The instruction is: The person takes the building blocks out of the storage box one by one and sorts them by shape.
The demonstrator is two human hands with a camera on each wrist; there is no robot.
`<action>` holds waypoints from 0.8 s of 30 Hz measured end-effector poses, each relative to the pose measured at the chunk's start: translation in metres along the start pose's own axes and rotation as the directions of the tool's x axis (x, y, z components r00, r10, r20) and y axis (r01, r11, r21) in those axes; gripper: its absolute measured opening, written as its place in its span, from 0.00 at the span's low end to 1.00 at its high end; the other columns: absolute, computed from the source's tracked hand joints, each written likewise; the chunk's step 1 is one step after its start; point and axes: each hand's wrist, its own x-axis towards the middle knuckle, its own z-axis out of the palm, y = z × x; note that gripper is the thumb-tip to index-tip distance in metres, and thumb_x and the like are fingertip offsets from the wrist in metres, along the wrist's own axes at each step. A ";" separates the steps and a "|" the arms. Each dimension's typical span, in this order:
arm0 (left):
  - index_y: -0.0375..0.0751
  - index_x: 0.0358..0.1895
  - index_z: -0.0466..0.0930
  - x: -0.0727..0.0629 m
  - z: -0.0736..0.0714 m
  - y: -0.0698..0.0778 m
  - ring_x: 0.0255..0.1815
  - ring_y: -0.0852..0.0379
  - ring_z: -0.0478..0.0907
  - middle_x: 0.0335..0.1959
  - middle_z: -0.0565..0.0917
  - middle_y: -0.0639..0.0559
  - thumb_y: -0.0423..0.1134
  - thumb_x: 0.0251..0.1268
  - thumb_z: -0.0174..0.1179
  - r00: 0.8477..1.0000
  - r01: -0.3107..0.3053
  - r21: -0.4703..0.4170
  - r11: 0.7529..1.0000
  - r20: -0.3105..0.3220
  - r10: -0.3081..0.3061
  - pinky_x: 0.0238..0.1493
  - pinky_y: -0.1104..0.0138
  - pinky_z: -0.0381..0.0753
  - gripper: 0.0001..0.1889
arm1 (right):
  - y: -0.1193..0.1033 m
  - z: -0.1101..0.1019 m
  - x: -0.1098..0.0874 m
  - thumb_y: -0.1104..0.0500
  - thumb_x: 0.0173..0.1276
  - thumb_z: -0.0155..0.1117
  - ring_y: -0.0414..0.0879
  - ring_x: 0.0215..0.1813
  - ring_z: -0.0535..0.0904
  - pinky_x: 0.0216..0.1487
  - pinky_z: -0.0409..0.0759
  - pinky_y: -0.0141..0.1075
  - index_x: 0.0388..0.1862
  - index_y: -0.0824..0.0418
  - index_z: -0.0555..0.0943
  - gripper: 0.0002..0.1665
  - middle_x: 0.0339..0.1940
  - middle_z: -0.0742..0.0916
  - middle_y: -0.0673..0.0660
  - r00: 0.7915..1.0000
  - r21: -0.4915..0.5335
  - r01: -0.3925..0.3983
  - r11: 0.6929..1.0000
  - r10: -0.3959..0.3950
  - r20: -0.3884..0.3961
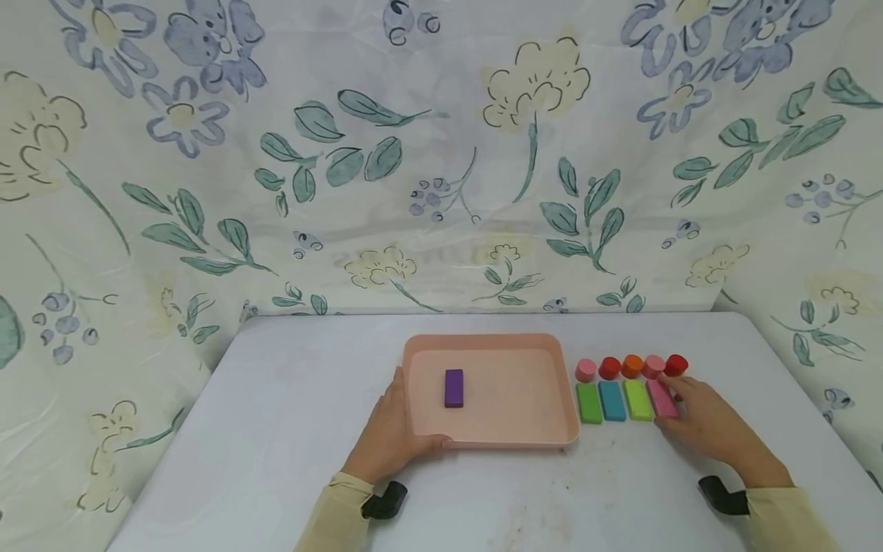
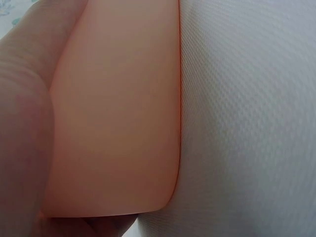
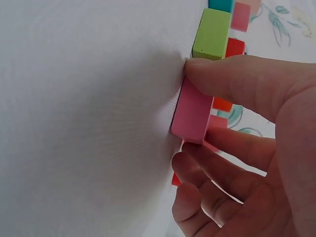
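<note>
My left hand [image 1: 388, 435] grips the near-left corner of a peach tray [image 1: 510, 395], fingers along its left side and thumb at its front edge. In the left wrist view, the tray's outer wall [image 2: 118, 118] fills the space beside the hand. One purple rectangular block [image 1: 454, 389] lies inside the tray, left of its middle. At the right, my right hand [image 1: 705, 423] pinches a pink rectangular block [image 1: 660, 399] at the end of a row. The right wrist view shows the thumb and fingers at opposite ends of that pink block [image 3: 192, 111].
Left of the pink block stand a lime block [image 1: 638, 401], a blue block [image 1: 612, 401] and a green block [image 1: 589, 403]. Behind them is a row of several round pieces, including an orange cylinder [image 1: 631, 366]. A floral cloth [image 1: 441, 192] hangs behind the white table [image 1: 310, 368].
</note>
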 end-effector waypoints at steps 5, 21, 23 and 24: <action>0.27 0.79 0.36 0.000 0.000 0.000 0.77 0.34 0.56 0.79 0.52 0.31 0.64 0.38 0.79 1.000 0.001 0.012 1.000 -0.004 -0.001 0.74 0.43 0.58 0.76 | 0.000 0.000 0.000 0.58 0.58 0.77 0.68 0.52 0.76 0.54 0.78 0.63 0.64 0.80 0.70 0.42 0.52 0.80 0.75 1.000 0.004 -0.002 1.000 0.002 0.001; 0.26 0.79 0.37 0.000 0.002 -0.001 0.76 0.33 0.57 0.79 0.53 0.30 0.66 0.37 0.79 1.000 -0.006 0.017 1.000 -0.004 0.006 0.74 0.43 0.59 0.76 | -0.025 -0.013 -0.006 0.56 0.58 0.78 0.73 0.60 0.69 0.52 0.79 0.65 0.68 0.73 0.69 0.45 0.60 0.76 0.77 0.997 -0.020 0.030 0.999 -0.032 -0.073; 0.27 0.79 0.36 0.000 0.002 -0.001 0.77 0.34 0.56 0.79 0.52 0.31 0.66 0.37 0.79 1.000 0.002 0.016 1.000 -0.001 -0.002 0.74 0.43 0.59 0.76 | -0.034 -0.014 -0.005 0.57 0.58 0.78 0.74 0.62 0.68 0.54 0.77 0.66 0.68 0.74 0.70 0.44 0.61 0.76 0.77 0.994 -0.014 0.062 0.998 -0.063 -0.091; 0.27 0.79 0.36 0.000 0.001 -0.001 0.77 0.34 0.56 0.79 0.52 0.32 0.66 0.37 0.78 1.000 0.003 0.016 1.000 -0.001 -0.003 0.74 0.43 0.59 0.76 | -0.038 -0.014 -0.005 0.57 0.59 0.77 0.73 0.62 0.68 0.55 0.76 0.66 0.67 0.74 0.70 0.43 0.61 0.76 0.76 0.992 -0.011 0.080 0.997 -0.080 -0.100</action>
